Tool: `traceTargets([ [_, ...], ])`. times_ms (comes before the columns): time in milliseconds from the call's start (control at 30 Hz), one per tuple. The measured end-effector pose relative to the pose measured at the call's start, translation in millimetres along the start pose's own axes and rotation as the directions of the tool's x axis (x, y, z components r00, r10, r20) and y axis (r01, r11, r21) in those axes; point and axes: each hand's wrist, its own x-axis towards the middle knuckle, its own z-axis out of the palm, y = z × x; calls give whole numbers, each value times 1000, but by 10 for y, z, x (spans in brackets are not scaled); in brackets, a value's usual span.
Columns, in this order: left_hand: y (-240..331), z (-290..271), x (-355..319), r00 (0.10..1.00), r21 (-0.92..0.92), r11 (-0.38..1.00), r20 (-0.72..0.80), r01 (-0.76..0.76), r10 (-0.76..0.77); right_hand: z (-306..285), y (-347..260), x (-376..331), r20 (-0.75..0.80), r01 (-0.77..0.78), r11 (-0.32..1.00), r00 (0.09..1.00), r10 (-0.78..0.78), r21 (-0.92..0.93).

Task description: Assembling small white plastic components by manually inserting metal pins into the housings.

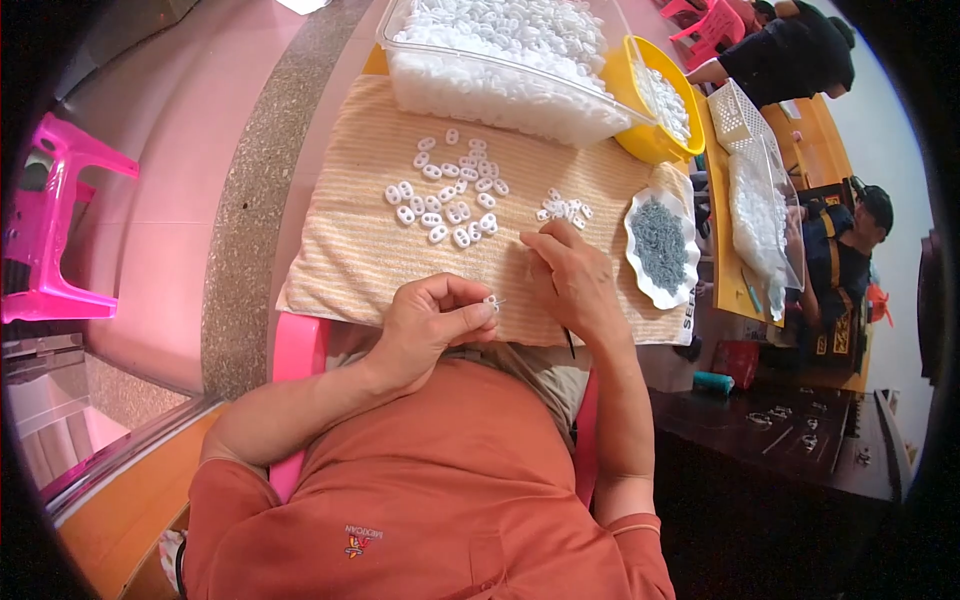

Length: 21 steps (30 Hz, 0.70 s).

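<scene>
Close in: a small white plastic piece (491, 302) sits pinched between thumb and fingertips of the left hand (432, 322), held just above the near edge of the striped cloth (340, 250). A thin metal bit seems to stick out of it to the right; too small to be sure. The right hand (572, 280) is closed around a slim dark tool (568, 342), its lower end showing below the palm, fingertips down on the cloth just beside the left hand. What the working tip does is hidden under the fingers.

Judgement on doing this well: keep both wrists resting on the cloth so the piece stays steady, hold the piece by its edges so its holes stay free, and bring tool and piece together close to the body.

Further out: a loose scatter of white pieces (447, 195) lies mid-cloth, a smaller cluster (562, 209) just beyond the right hand. A white scalloped dish (640, 270) of grey bits (659, 243) stands at the cloth's right edge. Behind, a clear tub (400, 70) of white pieces touches a yellow bowl (645, 140). Other people sit at far right.
</scene>
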Motion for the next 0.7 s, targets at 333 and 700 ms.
traceTargets([
  [333, -18, -15, 18, 1000, 5, 1000, 15, -18, 18, 16, 102, 75, 104, -36, 999, 994, 40, -36],
  [700, -3, -2, 8, 1000, 7, 1000, 7, -5, 5, 37, 61, 34, 110, -4, 1000, 994, 5, -5],
])
